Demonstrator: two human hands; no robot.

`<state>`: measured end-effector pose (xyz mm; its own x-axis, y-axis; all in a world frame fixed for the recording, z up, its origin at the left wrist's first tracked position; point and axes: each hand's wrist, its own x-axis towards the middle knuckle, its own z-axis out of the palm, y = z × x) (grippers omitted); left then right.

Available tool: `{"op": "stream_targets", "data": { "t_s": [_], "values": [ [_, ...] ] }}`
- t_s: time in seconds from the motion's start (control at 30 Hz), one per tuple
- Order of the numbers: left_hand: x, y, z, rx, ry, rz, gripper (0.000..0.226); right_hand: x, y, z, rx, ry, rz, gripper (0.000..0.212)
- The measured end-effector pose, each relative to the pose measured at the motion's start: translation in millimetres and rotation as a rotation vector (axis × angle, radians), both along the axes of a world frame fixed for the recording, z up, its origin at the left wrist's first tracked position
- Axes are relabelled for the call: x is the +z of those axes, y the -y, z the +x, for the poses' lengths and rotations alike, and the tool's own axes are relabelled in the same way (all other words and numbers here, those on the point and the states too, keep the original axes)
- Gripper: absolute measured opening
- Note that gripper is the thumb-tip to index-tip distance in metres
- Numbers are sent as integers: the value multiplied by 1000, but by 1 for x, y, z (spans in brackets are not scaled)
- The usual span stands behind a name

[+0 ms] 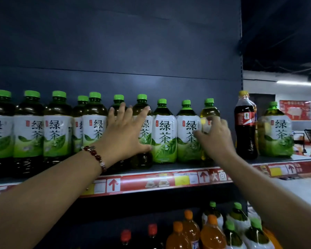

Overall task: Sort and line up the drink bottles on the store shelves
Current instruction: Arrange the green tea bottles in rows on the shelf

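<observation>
Because the shelf (169,168) packs its green tea bottles (163,131) tight near the front edge, a shove could topple neighbours off. Left hand (123,129) lies flat, fingers spread, against one bottle; right hand (216,134) curls round the yellowish bottle (207,112), beside the cola bottle (245,124).

Eleven green-tea bottles (163,133), one cola bottle (245,126)

Open gap (227,133) beside cola bottle (245,126)
</observation>
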<state>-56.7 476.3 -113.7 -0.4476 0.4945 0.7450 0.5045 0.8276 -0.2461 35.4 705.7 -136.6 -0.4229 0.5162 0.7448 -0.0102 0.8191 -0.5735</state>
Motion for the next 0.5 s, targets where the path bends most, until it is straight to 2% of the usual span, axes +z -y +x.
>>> {"op": "stream_targets", "data": {
  "t_s": [0.07,0.17,0.3,0.5],
  "values": [
    [-4,-2,-2,5,-23,14,123,2,-34,-7,-74,35,-79,76],
    [-7,-4,-4,0,-32,28,124,-5,-66,-24,5,128,-214,86],
    [-6,-6,-4,10,-19,34,125,-17,-85,-38,177,122,-322,60],
    [-9,-8,0,8,-29,65,124,-21,-77,-26,181,34,-291,46]
  ]
}}
